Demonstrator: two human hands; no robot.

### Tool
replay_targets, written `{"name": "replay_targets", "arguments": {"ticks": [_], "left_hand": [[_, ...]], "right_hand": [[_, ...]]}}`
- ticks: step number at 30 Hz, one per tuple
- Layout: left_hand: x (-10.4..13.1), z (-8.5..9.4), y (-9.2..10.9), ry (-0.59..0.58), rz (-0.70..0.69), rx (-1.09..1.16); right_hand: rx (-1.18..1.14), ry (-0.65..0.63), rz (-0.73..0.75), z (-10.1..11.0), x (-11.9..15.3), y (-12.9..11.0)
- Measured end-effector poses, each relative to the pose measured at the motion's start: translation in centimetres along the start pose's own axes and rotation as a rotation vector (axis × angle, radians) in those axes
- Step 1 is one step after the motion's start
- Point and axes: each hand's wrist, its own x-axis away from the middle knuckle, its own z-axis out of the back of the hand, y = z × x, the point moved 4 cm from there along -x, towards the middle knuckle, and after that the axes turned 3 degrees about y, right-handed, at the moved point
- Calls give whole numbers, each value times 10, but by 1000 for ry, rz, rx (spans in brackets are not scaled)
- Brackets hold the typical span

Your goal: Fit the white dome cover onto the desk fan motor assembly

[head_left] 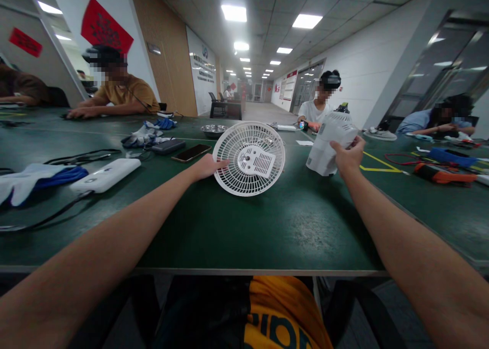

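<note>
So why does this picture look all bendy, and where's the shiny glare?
Head view: the white wall slants, probably from a wide lens; head view: glare whitens the green table below the casing in the right hand; head view: ceiling lights look washed-out.

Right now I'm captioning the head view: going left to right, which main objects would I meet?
White oblong box → dark-screened phone → round white grille → white housing → orange-and-black device.
</note>
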Motion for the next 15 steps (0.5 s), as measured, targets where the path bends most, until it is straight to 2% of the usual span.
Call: {"name": "replay_targets", "arguments": {"ticks": [3, 15], "left_hand": [[0, 0, 0, 11, 13, -4], [-3, 1, -5, 1, 11, 6]], "right_hand": [[-25, 43, -89, 1, -1, 1], [94, 42, -75, 15, 8, -36]]}}
